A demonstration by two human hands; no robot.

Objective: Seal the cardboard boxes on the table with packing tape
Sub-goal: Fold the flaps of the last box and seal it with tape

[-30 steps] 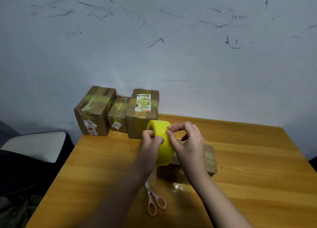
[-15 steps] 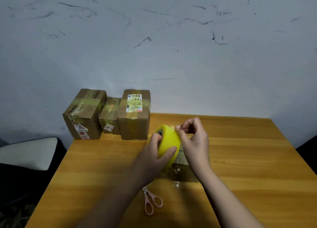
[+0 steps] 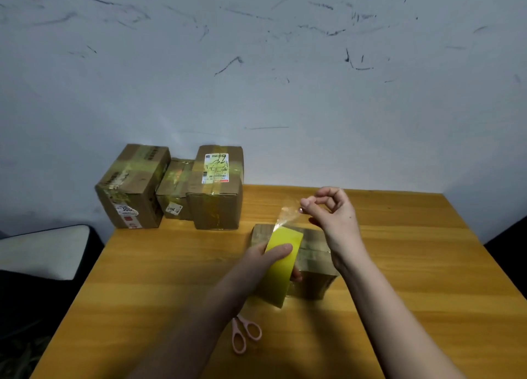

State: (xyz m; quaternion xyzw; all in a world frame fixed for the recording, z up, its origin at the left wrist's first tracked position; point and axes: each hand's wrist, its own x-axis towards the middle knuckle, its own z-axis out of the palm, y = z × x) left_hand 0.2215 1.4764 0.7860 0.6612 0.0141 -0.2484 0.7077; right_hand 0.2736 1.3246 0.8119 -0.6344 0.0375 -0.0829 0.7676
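Lying closest on the wooden bench is a pair of pink scissors, with nobody touching them. Just past them, the left hand wraps its thumb and fingers round the yellow roll of packing tape and holds it on its edge over the low cardboard box. That box sits flat on the bench, right under both hands. A little farther on, the right hand is up in the air, pinching the loose end of the clear tape strip between thumb and first finger, with the other fingers curled.

A moment ago both hands were close together on the roll, picking at it to find the end. Now the end has come free, and the right hand has pulled it up and away, so a short shiny strip stretches from the roll to the fingers. That probably means the hard part of starting the tape is done, and the strip can next be laid over the box top. None of this strip is stuck to the box yet.

Far back, against the scuffed wall, three taped boxes stand together at the bench's left corner. They already have tape across them, so they look finished.
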